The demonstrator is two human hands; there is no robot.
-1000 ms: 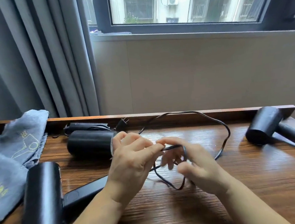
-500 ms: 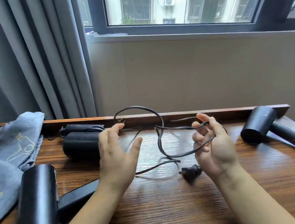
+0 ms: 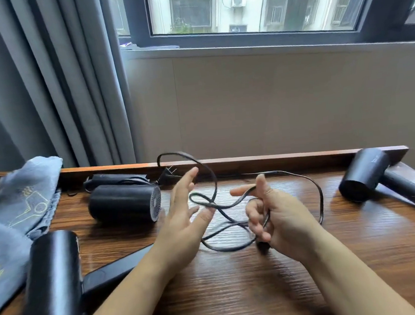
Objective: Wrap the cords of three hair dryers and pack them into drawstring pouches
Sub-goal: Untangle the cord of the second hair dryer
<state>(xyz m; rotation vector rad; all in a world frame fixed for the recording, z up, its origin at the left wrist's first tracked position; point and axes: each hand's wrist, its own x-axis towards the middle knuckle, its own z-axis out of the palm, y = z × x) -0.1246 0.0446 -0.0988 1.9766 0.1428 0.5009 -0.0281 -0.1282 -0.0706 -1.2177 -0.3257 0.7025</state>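
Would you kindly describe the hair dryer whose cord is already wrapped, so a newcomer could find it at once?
Start at the grey curtain and drop to the wooden table below it. Near the table's back rail lies a black hair dryer, right of the grey pouches. Unlike the other two dryers, its round grille faces right and its cord is bundled behind it.

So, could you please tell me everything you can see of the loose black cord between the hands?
The black cord is thin, flat-looking and seemingly rubbery, lying in loose crossing loops, not yet wound. One loop arches up above the wooden desk; another sweeps out to the right and back. The right hand holds it, with strands running across its curled fingers. The open left hand is beside the crossing. A dark blurred plug hangs below the right hand.
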